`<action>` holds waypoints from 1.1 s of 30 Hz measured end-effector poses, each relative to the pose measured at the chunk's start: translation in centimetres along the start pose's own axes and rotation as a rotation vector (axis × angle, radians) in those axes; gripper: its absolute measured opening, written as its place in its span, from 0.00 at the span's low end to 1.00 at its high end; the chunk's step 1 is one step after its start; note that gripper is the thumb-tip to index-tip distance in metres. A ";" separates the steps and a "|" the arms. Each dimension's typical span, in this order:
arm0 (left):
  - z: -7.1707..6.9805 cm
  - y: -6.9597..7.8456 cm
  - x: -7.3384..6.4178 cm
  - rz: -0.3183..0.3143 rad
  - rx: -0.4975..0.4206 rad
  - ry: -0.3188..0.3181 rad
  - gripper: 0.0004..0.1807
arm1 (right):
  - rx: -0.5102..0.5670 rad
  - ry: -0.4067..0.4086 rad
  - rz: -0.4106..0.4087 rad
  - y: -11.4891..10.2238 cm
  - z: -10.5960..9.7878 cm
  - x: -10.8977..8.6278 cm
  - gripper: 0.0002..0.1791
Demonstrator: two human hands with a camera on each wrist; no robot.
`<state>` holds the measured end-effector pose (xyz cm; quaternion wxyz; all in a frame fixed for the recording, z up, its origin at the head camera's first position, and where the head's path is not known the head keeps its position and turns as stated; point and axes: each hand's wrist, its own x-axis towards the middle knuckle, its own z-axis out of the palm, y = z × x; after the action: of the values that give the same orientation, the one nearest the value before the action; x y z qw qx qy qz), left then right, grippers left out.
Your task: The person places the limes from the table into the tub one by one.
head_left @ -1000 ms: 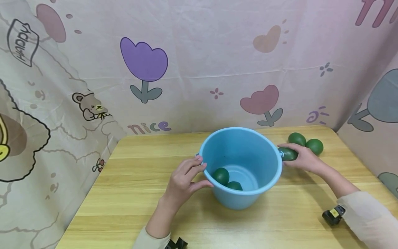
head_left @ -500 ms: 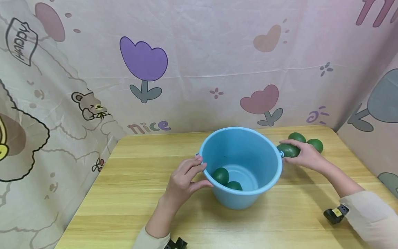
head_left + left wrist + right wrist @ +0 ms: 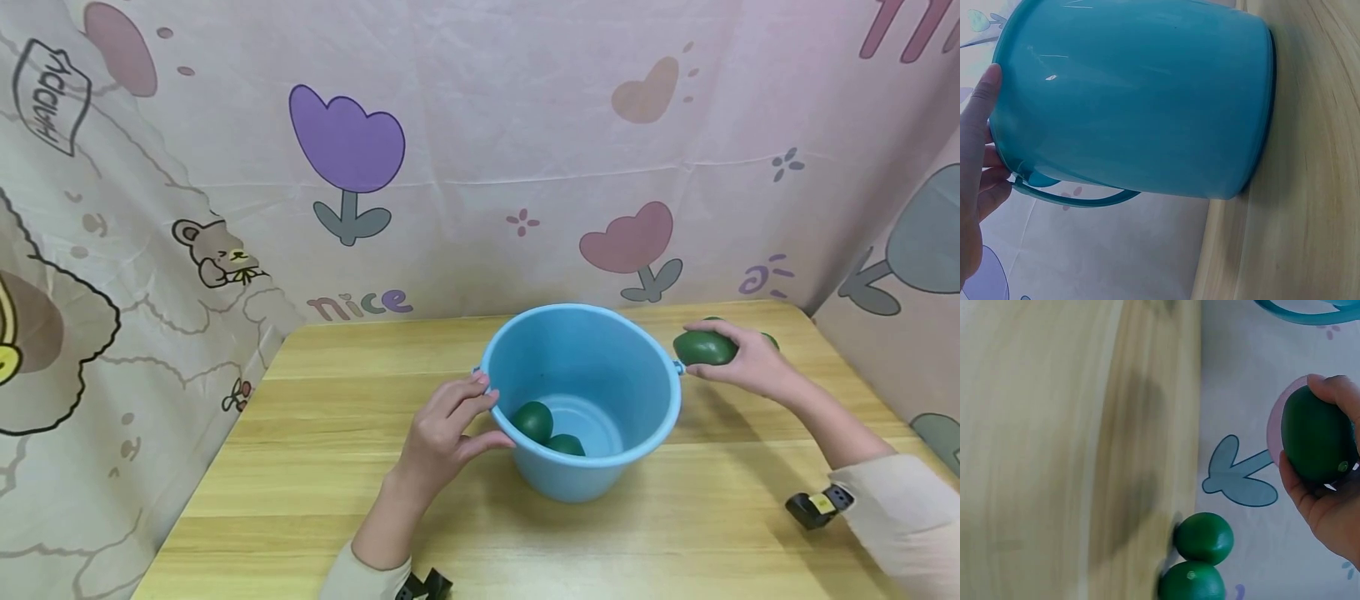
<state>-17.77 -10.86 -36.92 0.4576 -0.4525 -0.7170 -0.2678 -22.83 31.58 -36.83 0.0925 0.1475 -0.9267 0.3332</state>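
A light-blue bucket (image 3: 577,483) stands upright on the table, with two dark-green avocados (image 3: 532,422) at its bottom. My left hand (image 3: 442,433) holds the bucket's left rim, thumb and fingertips spread along the edge; in the left wrist view the thumb lies on the rim and the fingers reach beside the handle (image 3: 1085,201). To the right of the bucket, my right hand (image 3: 753,362) grips another smooth green avocado (image 3: 1317,434) between thumb and fingers, raised off the table near rim height. Behind that hand, two more avocados (image 3: 1204,539) rest on the table, mostly hidden in the head view.
The wooden table (image 3: 337,458) runs back to a cloth backdrop (image 3: 465,125) printed with flowers and a bear. More cloth hangs at the left and right sides. The bucket's small handle lug (image 3: 678,367) sticks out close to the held avocado.
My right hand has lifted the avocado and carried it slightly up and to the right, away from the bucket's side. My left hand and the bucket have stayed in place.
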 end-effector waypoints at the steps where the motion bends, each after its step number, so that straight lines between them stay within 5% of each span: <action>1: 0.0 0.0 0.0 0.000 0.002 -0.001 0.29 | 0.002 0.000 -0.001 -0.1 -0.1 0.0 0.33; 33: 0.0 -0.2 0.0 -0.007 0.001 -0.017 0.29 | 0.115 -0.004 0.086 -3.8 -5.4 1.0 0.31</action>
<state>-17.90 -10.96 -36.90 0.4508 -0.4521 -0.7226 -0.2650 -22.14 32.01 -30.20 0.0678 0.1131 -0.9117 0.3892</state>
